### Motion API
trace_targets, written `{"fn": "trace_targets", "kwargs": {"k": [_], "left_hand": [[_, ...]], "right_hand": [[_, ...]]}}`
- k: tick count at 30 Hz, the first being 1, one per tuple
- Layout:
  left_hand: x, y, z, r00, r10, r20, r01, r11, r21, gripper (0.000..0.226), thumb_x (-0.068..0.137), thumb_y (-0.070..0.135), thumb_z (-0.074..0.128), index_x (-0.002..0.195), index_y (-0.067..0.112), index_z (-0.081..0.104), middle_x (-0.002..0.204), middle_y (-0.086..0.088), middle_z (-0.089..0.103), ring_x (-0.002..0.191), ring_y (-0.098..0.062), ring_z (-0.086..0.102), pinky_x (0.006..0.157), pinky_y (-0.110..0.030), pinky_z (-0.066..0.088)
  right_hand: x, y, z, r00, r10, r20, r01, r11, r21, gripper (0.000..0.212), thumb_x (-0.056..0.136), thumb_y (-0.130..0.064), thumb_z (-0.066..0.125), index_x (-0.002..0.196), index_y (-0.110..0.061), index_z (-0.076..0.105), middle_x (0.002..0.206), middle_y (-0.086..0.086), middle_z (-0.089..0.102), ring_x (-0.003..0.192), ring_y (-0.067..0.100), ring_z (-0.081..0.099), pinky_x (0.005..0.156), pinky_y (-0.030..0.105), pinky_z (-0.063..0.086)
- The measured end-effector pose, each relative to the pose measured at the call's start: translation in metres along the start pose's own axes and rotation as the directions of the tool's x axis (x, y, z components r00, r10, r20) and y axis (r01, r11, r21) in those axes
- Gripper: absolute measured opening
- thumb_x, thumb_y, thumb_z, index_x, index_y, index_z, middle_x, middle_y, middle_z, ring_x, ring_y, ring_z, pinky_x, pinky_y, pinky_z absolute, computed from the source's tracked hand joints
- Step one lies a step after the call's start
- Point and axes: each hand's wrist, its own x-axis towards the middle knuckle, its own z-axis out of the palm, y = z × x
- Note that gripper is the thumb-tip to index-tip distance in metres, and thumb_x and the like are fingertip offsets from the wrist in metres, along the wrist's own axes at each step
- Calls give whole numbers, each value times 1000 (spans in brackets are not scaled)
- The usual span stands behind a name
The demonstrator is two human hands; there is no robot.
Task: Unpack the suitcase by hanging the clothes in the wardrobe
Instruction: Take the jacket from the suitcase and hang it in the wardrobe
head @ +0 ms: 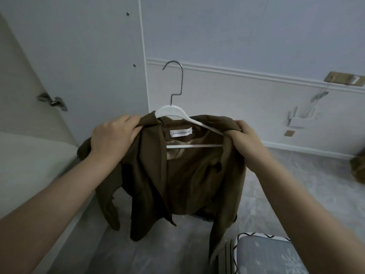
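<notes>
A brown jacket [177, 175] hangs in front of me on a white hanger [173, 113] with a metal hook pointing up. A white label shows inside the collar. My left hand [114, 135] grips the jacket's left shoulder. My right hand [246, 139] is closed on the right shoulder, over the hanger's end. The jacket's sleeves dangle down above the floor. The open wardrobe [88, 56] stands to the left, its white side panel and a door hinge [52, 100] visible. The suitcase is out of sight.
A white wall with a moulding strip [256, 76] runs behind. A pale shelf surface [29, 165] lies at the left. A grey patterned cushion or bag [266, 256] sits at the bottom right. A brown item [358, 169] is at the right edge. The floor is grey tile.
</notes>
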Motion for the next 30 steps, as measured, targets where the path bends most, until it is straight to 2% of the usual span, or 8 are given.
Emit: {"fn": "trace_targets", "kwargs": {"k": [6, 12, 14, 16, 21, 24, 27, 30], "left_hand": [[-11, -24, 1, 994, -109, -8, 109, 993, 39, 38, 99, 42, 38, 87, 15, 61, 69, -5, 56, 49, -31, 53, 45, -26, 24], [-18, -48, -10, 977, -213, -29, 214, 977, 17, 30, 97, 43, 43, 89, 18, 57, 73, -2, 58, 55, -32, 57, 47, -26, 27], [-18, -54, -16, 963, -261, -68, 261, 965, -4, 32, 99, 46, 41, 91, 19, 56, 75, 0, 59, 56, -30, 56, 47, -26, 29], [-18, -61, -22, 952, -282, -116, 281, 959, -22, 32, 99, 45, 43, 92, 18, 58, 75, -1, 61, 56, -30, 55, 47, -26, 31], [-12, -81, -35, 946, -275, -170, 283, 959, 20, 30, 99, 43, 46, 90, 16, 57, 74, -1, 58, 58, -28, 57, 47, -27, 31], [-8, -95, -38, 950, -262, -171, 270, 962, 24, 32, 99, 43, 44, 89, 16, 58, 75, -1, 60, 61, -27, 60, 45, -31, 39], [-4, -110, -46, 946, -251, -207, 266, 963, 44, 35, 98, 41, 44, 90, 13, 64, 74, -4, 63, 60, -29, 61, 45, -31, 41], [2, -121, -57, 945, -239, -222, 259, 964, 65, 33, 96, 38, 47, 90, 12, 66, 75, -4, 64, 62, -27, 62, 49, -30, 39]], "right_hand": [[-34, -37, 63, 985, -112, 134, 52, 922, 384, 51, 80, -26, 72, 126, -35, 52, 106, 1, 71, 93, 19, 72, 87, 46, 58], [-45, -34, 99, 769, -243, 591, 261, 964, 56, 89, 77, -56, 72, 148, -51, 20, 131, -15, 61, 119, 7, 59, 101, 38, 51], [-27, -31, 102, 731, -286, 620, 503, 839, -206, 80, 86, -52, 64, 152, -46, 19, 129, -11, 61, 117, 5, 56, 102, 32, 47], [-4, -31, 104, 715, -549, 433, 687, 666, -289, 62, 90, -32, 63, 148, -32, 40, 116, -7, 65, 106, 7, 60, 95, 32, 50], [62, -63, 100, 556, -824, 105, 803, 500, -326, 46, 87, -10, 65, 131, -20, 58, 120, 0, 55, 108, 15, 56, 95, 30, 47], [98, -78, 103, 476, -847, 235, 797, 303, -523, 46, 90, -34, 64, 134, -23, 56, 125, 2, 57, 116, 25, 52, 96, 39, 40], [125, -88, 102, 473, -708, 525, 862, 248, -442, 40, 96, -53, 44, 124, -28, 57, 108, -6, 63, 102, 20, 58, 85, 37, 46], [136, -99, 107, 379, -708, 596, 919, 212, -332, 31, 97, -54, 38, 102, -26, 51, 91, -9, 55, 82, 14, 54, 66, 29, 42]]}}
